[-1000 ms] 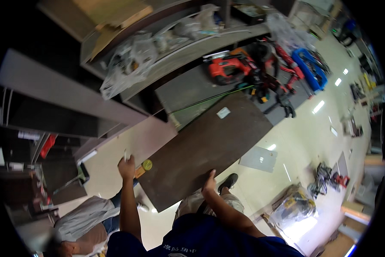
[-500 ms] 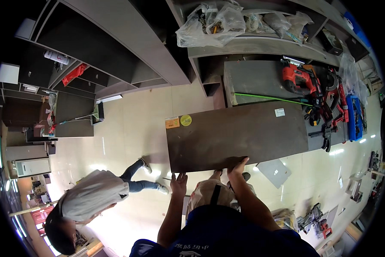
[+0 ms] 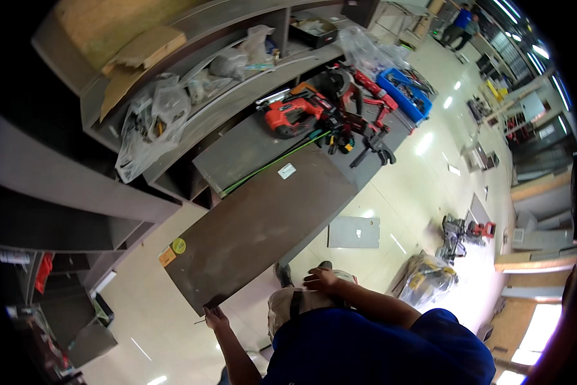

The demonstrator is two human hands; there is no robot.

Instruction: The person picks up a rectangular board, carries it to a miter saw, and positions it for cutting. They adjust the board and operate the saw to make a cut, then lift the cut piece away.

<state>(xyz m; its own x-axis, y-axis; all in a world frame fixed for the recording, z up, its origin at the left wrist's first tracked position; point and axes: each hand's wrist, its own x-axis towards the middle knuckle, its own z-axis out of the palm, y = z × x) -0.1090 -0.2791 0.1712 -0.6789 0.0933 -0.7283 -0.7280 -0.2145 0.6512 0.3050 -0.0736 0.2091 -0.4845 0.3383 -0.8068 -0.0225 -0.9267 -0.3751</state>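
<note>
A long dark brown panel (image 3: 256, 221) lies slanting in front of me, its far right end over a grey board (image 3: 237, 157). Its near left corner is at my left hand (image 3: 216, 317), whose fingers are closed at the edge. A thin stick-like piece (image 3: 200, 322) juts out beside these fingers; what it is I cannot make out. My right hand (image 3: 320, 280) is off the panel, in front of my body, fingers spread and holding nothing. Yellow and orange stickers (image 3: 178, 246) mark the panel's left end, and a white label (image 3: 287, 171) its far end.
Beyond the panel lie a red power tool (image 3: 291, 119), clamps (image 3: 373, 149) and a blue tool tray (image 3: 404, 96). Plastic bags (image 3: 153, 125) fill a shelf behind. A grey square board (image 3: 354, 232) and a bagged bundle (image 3: 429, 279) are on the floor at right.
My view has turned to the right, so the panel now slants. My right hand has let go of the panel's edge and drawn back. The person at left has left the view.
</note>
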